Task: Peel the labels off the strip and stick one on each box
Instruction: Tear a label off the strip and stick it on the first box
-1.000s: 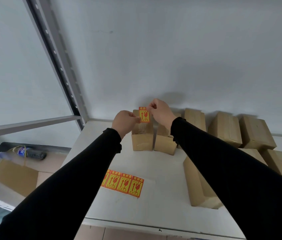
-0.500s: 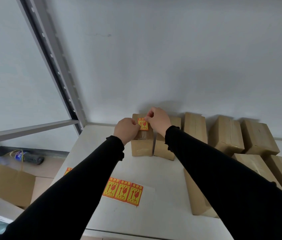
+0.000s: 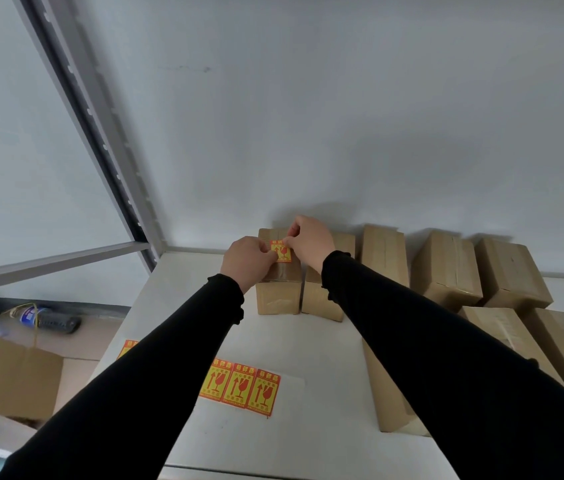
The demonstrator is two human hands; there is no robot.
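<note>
Your left hand (image 3: 246, 260) and right hand (image 3: 309, 242) both pinching one label (image 3: 282, 252), laid on the leftmost box (image 3: 279, 292); label strip (image 3: 240, 386) lying on the table (image 3: 311, 344) near you

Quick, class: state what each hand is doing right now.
Left hand: pinches the label's left edge on the box.
Right hand: pinches its upper right corner.

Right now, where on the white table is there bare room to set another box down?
Bare patch: between the label strip and the two far boxes, under the arms. More bare table right of the strip. Crowded: the right side, packed with boxes.
</note>
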